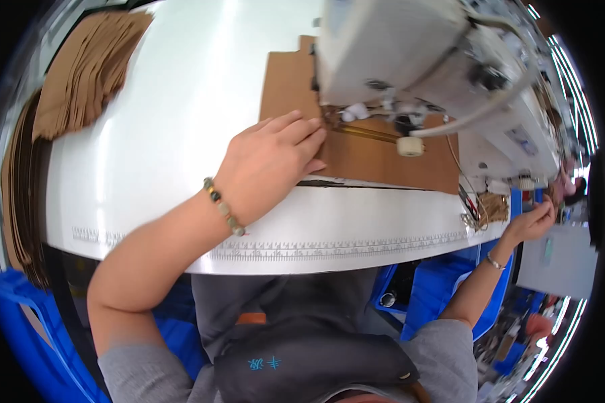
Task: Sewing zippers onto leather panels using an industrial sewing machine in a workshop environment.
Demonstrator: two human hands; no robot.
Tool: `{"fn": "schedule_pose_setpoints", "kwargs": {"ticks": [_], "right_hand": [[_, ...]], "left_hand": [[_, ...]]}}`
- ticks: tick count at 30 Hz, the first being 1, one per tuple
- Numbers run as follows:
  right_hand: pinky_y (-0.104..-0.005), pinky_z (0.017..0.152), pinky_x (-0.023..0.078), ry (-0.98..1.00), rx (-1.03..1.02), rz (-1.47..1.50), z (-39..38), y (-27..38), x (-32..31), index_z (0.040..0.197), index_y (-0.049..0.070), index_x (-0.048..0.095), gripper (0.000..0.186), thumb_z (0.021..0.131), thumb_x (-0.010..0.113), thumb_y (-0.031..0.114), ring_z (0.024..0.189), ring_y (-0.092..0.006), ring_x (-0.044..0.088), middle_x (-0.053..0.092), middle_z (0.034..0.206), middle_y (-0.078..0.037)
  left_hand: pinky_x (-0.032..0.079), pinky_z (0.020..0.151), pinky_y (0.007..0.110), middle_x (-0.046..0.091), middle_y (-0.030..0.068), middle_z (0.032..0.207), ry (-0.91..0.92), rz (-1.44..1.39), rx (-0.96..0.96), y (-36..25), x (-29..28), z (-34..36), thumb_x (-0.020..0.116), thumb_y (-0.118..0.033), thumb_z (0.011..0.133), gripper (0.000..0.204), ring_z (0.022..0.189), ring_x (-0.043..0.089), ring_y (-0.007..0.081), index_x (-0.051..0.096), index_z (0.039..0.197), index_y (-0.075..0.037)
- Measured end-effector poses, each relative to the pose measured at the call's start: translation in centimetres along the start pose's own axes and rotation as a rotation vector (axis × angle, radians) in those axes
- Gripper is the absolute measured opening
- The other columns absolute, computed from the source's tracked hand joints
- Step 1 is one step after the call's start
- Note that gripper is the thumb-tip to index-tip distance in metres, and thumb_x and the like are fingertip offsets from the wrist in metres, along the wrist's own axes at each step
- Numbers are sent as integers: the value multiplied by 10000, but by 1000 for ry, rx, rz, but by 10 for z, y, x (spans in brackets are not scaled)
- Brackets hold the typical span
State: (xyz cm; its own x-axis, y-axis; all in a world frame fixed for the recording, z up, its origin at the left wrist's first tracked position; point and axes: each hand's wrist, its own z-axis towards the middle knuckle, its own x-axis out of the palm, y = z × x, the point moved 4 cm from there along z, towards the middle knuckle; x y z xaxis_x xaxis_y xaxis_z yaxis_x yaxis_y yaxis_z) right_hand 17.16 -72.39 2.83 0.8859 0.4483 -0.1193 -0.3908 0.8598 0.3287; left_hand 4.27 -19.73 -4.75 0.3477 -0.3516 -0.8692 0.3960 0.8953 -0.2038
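Note:
A brown fabric panel (390, 166) lies flat under the sewing machine (390, 54), with a zipper-like strip (373, 133) running across it. My left hand (269, 158) rests on the panel's left part, close to the needle area, fingers stretched out and lying flat. The needle and presser foot are mostly hidden by the machine head. Away to the right, past the table's edge, my right hand (532, 220) is raised beside the machine's end, its fingers curled together. What they grip, if anything, is too small to make out.
Stacked brown fabric pieces (91, 74) lie at the far left, and more hang over the table's left edge. A printed ruler (302, 250) follows the front edge. Scissors (470, 209) and a brown bundle (494, 208) sit at the right. Blue bins (437, 292) stand below.

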Motion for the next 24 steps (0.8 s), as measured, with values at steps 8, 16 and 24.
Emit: {"fn": "schedule_pose_setpoints", "kwargs": {"ticks": [8,16,24], "right_hand": [[-330,620,565,1097,-628,0,-93,165,37,1079,82,715,297,785,755,99,790,-254,728,716,1223,-54],[-317,592,564,801,-801,17,-75,176,45,996,89,731,228,773,706,44,745,-211,711,723,1122,-43],[-364,706,570,835,-596,222,-87,177,60,887,45,670,120,776,683,-1,827,-288,684,690,961,-91]], "left_hand": [[585,912,340,721,21,1270,19,30,-9,-6,-6,7,775,-290,873,406,1211,670,240,739,1235,-109],[587,921,363,720,50,1274,104,48,-54,-4,-7,8,809,-349,837,494,1215,672,266,728,1259,-104],[596,925,341,708,72,1321,95,133,14,-12,-6,6,785,-265,868,434,1225,677,262,717,1243,-58]]}}
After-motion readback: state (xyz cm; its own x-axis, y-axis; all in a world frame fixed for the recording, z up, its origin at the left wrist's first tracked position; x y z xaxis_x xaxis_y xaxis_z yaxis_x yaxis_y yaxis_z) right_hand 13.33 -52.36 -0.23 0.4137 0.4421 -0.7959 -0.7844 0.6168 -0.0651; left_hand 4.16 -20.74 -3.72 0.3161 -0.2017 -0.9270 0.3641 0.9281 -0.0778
